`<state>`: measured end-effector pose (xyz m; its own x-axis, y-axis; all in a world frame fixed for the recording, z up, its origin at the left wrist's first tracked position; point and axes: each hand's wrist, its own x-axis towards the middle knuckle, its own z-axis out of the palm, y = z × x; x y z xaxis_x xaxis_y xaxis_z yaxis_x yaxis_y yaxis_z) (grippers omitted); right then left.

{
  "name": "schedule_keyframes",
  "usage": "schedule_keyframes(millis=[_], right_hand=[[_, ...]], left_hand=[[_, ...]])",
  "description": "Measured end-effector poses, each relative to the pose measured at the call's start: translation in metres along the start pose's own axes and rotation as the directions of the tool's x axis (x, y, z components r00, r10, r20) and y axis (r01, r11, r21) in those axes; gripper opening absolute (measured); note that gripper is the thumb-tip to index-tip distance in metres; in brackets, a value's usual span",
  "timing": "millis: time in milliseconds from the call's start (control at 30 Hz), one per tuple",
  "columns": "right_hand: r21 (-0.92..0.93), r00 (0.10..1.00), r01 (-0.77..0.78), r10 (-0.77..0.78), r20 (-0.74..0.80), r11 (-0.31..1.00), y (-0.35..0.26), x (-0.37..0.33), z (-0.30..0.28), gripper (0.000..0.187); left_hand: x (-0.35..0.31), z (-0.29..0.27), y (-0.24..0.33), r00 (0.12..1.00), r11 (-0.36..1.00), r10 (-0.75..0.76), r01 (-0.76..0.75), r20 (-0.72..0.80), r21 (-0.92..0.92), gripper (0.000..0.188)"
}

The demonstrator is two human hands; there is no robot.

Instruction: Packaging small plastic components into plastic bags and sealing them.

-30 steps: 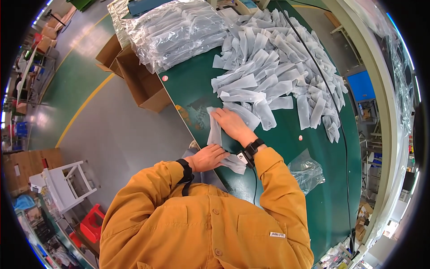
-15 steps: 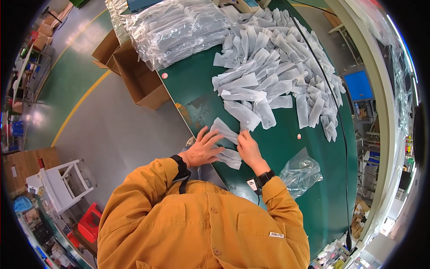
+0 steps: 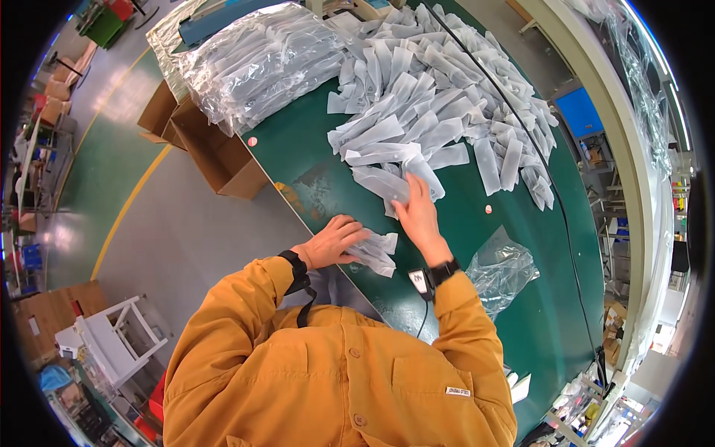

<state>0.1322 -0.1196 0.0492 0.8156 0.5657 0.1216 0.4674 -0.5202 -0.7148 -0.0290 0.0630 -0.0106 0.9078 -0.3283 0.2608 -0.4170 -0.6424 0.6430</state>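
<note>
My left hand (image 3: 335, 243) is closed on the left end of a small stack of frosted white plastic packets (image 3: 378, 255) near the table's left edge. The packets' free ends point right. My right hand (image 3: 420, 214) reaches to the near side of the big pile of packets (image 3: 439, 97). Its thumb and fingers are apart and touch the end of a frosted packet (image 3: 378, 183) at the pile's edge. What lies inside the packets cannot be made out.
The green table (image 3: 447, 298) bears a clear plastic bag (image 3: 500, 272) right of my right wrist. Clear-wrapped bundles of packets (image 3: 261, 63) stand at the far left. An open cardboard box (image 3: 216, 149) sits beyond the left edge. A black cable (image 3: 521, 127) crosses the pile.
My right hand has left the small stack and moved up to the pile's near edge. My left hand has closed on the stack, whose packets now lie closer together.
</note>
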Motion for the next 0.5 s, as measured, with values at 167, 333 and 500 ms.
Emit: schedule_keyframes(millis=[167,333,500], right_hand=[[-0.086,0.998,0.009,-0.004,0.063,0.996,0.02,0.003,0.014,0.014],[0.109,0.991,0.002,-0.016,0.134,0.994,0.015,-0.051,0.018,0.014],[0.091,0.982,0.013,-0.03,0.186,0.996,0.02,-0.067,0.01,0.014]], left_hand=[[0.007,-0.01,0.007,1.0,0.999,-0.012,0.013,-0.02,0.042,0.062],[0.019,-0.036,0.025,0.998,0.954,0.054,-0.046,-0.019,0.297,0.062],[0.018,-0.021,0.0,0.998,0.997,0.062,-0.063,0.007,0.045,0.063]])
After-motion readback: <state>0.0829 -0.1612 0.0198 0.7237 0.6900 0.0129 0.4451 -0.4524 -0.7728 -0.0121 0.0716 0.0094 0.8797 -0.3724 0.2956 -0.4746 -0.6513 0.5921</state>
